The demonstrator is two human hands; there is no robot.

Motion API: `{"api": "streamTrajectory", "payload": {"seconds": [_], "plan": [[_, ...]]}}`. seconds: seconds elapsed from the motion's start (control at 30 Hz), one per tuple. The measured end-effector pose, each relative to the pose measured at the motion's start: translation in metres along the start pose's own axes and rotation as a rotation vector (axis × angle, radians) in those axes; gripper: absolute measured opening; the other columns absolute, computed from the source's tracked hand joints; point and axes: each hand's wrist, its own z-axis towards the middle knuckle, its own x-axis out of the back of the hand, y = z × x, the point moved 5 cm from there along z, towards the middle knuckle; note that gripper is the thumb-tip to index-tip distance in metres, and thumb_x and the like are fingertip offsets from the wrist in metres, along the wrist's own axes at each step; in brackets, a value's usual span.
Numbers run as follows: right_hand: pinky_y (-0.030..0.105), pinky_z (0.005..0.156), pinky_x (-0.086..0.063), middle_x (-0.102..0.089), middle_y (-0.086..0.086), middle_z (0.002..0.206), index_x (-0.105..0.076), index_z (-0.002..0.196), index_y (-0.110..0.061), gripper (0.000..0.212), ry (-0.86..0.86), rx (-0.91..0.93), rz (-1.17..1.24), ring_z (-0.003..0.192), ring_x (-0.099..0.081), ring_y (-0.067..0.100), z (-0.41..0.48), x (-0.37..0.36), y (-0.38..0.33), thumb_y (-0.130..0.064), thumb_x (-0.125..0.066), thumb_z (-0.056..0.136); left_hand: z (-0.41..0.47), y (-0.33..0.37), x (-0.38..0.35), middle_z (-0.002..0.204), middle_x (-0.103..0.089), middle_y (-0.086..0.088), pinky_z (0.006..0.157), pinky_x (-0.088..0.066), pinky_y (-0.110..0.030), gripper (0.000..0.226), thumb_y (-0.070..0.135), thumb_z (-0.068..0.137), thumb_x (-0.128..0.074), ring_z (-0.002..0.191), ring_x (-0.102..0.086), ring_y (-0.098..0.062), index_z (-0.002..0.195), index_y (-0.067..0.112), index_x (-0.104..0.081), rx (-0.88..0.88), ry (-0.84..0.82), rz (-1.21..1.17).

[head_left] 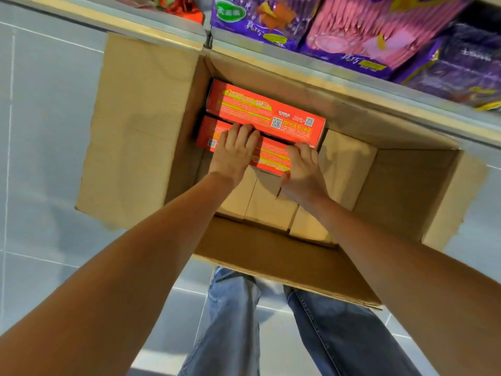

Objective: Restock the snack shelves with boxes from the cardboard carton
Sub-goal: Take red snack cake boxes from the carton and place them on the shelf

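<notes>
Near box (271, 157) gripped in carton (141, 126)
Fingers of left hand (235, 154) and right hand (303, 169) are curled over its far edge.

Bright even indoor light, soft shadows inside carton (401, 191), sheen on floor (40, 158), wide-angle bending at edges, slight blur.

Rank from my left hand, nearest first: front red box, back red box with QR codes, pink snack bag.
1. Front red cardboard box, under the left hand.
2. Back red cardboard box, just beyond it.
3. Pink plastic snack bag, on the shelf.
</notes>
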Motion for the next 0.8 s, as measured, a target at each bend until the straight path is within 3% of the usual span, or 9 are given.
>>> {"api": "streamTrajectory", "payload": {"seconds": [0.2,0.33,0.5,0.8], "plan": [[0.035,0.107,-0.037,-0.038,0.007,0.138,-0.039,0.136,-0.011,0.055,-0.072,0.087,-0.079,0.133,-0.029,0.021,-0.002,0.006,0.004,-0.017,-0.06,0.086,0.003,-0.004,0.008,0.14,-0.032,-0.01,0.103,-0.037,-0.042,0.06,0.006,0.086,-0.056,0.131,-0.031,-0.03,0.138,0.014,-0.029,0.007,-0.041,-0.097],[0.036,0.108,-0.03,-0.036,0.008,0.14,-0.032,0.141,-0.013,0.07,-0.182,0.105,-0.138,0.132,-0.03,0.023,-0.011,0.021,0.006,-0.032,-0.067,0.083,-0.018,0.004,0.02,0.138,-0.033,-0.01,0.103,-0.038,-0.043,0.065,0.024,0.086,-0.06,0.128,-0.031,-0.031,0.142,0.015,-0.029,-0.018,-0.143,-0.202],[0.04,0.11,-0.026,-0.032,0.009,0.143,-0.023,0.145,-0.014,0.084,-0.265,0.093,-0.282,0.135,-0.026,0.027,-0.034,0.06,-0.002,-0.032,-0.073,0.079,-0.04,0.017,0.061,0.138,-0.035,-0.009,0.105,-0.039,-0.044,0.08,0.036,0.079,-0.069,0.127,-0.028,-0.029,0.145,0.018,-0.027,-0.072,-0.242,-0.421],[0.041,0.104,-0.039,-0.041,0.008,0.14,-0.031,0.143,-0.018,0.082,-0.297,0.124,-0.347,0.13,-0.039,0.026,-0.091,0.173,-0.047,-0.037,-0.075,0.076,-0.088,0.04,0.185,0.142,-0.03,-0.008,0.111,-0.028,-0.05,0.084,0.044,0.078,-0.067,0.134,-0.025,-0.032,0.147,0.025,-0.023,-0.131,-0.319,-0.301]]}}
